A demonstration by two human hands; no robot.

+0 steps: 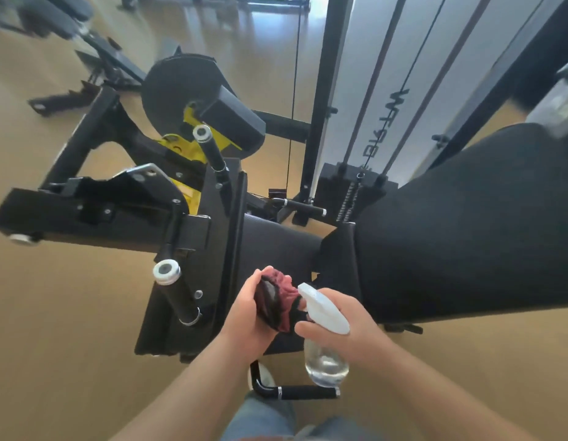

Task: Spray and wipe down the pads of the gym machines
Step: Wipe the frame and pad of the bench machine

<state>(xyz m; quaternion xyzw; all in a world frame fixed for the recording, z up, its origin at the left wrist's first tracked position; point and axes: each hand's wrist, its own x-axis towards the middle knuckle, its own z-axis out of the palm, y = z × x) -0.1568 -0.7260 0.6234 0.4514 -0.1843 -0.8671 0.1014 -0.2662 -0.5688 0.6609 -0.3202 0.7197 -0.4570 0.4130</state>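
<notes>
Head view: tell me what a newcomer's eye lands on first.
The two hands at bottom centre: the left hand grips a bunched red-and-black cloth, and the right hand holds a clear spray bottle with its white nozzle at the cloth. Next, the big black back pad fills the right side, and yellow parts show on the machine behind.

The back pad (467, 224) runs off the right edge, and the far benches (47, 17) are blurred.
</notes>
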